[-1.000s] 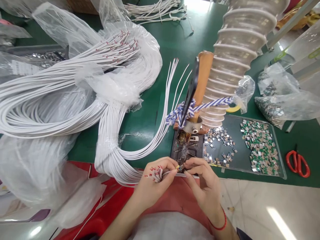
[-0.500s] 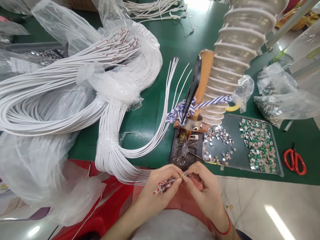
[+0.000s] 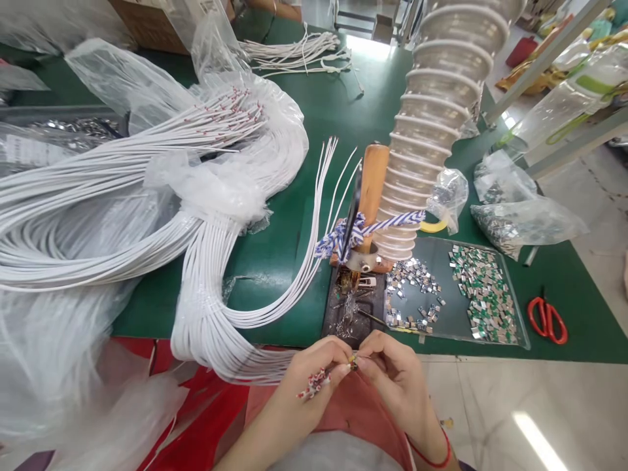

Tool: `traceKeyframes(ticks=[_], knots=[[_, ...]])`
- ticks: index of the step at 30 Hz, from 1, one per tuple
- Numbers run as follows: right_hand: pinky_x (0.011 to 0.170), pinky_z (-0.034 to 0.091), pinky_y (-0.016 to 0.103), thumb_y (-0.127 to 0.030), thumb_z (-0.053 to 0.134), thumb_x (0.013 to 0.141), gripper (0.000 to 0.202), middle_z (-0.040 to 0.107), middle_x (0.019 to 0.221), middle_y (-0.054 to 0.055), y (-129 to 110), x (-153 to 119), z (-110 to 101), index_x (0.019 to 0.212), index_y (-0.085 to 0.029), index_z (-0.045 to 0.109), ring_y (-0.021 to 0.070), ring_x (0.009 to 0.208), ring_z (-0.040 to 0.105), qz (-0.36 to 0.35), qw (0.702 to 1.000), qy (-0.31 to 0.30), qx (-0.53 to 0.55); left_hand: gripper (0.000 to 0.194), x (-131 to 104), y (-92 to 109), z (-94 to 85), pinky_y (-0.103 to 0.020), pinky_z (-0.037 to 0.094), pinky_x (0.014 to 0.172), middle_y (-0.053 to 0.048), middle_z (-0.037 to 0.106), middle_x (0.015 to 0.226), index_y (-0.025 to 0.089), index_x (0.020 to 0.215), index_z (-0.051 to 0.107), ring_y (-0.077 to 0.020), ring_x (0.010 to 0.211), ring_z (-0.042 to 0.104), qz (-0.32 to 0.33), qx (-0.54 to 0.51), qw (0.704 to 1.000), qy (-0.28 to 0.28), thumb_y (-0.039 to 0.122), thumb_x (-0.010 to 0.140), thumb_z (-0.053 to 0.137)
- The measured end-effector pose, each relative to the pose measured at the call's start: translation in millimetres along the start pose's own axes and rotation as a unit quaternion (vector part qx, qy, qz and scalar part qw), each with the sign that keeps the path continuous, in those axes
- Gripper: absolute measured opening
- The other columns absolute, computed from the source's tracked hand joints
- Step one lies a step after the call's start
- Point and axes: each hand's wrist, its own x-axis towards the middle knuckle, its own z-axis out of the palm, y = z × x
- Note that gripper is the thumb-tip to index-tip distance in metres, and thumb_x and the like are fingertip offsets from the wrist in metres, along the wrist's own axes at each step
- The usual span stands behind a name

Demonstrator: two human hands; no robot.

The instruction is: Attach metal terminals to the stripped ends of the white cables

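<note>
My left hand [image 3: 311, 376] is closed round a bundle of white cables [image 3: 265, 367], whose red-tipped ends [image 3: 314, 384] stick out above the fist. Thumb and forefinger of that hand pinch one cable end [image 3: 353, 362], which shows small yellow and dark bits. Opposite it, my right hand [image 3: 395, 376] is closed in a pinch at the same cable end, its fingertips almost meeting the left ones. The fingers hide most of the tip. Both hands are just off the table's front edge, below a dark metal tray [image 3: 350, 320] with solder scraps.
Behind the tray stand a wooden handle [image 3: 375, 176] tied with striped cloth and a ribbed hose [image 3: 424, 131]. A clear tray [image 3: 446, 307] holds small metal connectors and green boards. Red scissors [image 3: 548, 320] lie at right. Bagged white cables [image 3: 210, 275] fill the left.
The camera view has shifted, so the table's far side shows more. Both hands stay together at the cable end, with a slight change in the fingertips.
</note>
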Motion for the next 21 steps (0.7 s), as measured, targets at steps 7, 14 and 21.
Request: traceKeyframes(ticks=[7,14,21], knots=[[0.055,0.046,0.021,-0.037,0.065,0.097,0.015,0.063,0.069,-0.002,-2.8,1.5,-6.6,0.094,-0.022,0.069,0.0128,0.06,0.057,0.015,0.994,-0.025,0.105,0.031,0.0,6.3,3.7,-0.025,0.045,0.073,-0.003,0.067,0.082,0.019,0.078,0.058,-0.017,0.077,0.061,-0.027,0.0,0.999,-0.025,0.033,0.103,0.046],[0.056,0.05,0.022,-0.04,0.072,0.092,0.017,0.065,0.073,-0.001,16.3,-6.6,-1.0,0.093,-0.024,0.071,0.0125,0.059,0.058,0.048,0.979,-0.011,0.197,0.041,-5.1,2.2,6.2,-0.024,0.046,0.071,-0.001,0.066,0.072,0.018,0.077,0.059,-0.0155,0.069,0.061,-0.039,-0.059,0.995,-0.072,0.045,0.105,0.045],[0.048,0.042,0.023,-0.042,0.068,0.094,0.022,0.058,0.063,-0.001,-4.3,-13.1,-26.4,0.104,-0.024,0.075,0.0131,0.052,0.05,-0.037,0.994,-0.007,0.101,0.05,-1.7,-11.7,13.6,-0.03,0.053,0.082,-0.009,0.069,0.096,0.015,0.086,0.072,-0.0195,0.085,0.068,-0.034,-0.168,0.985,-0.02,0.058,0.1,0.051]])
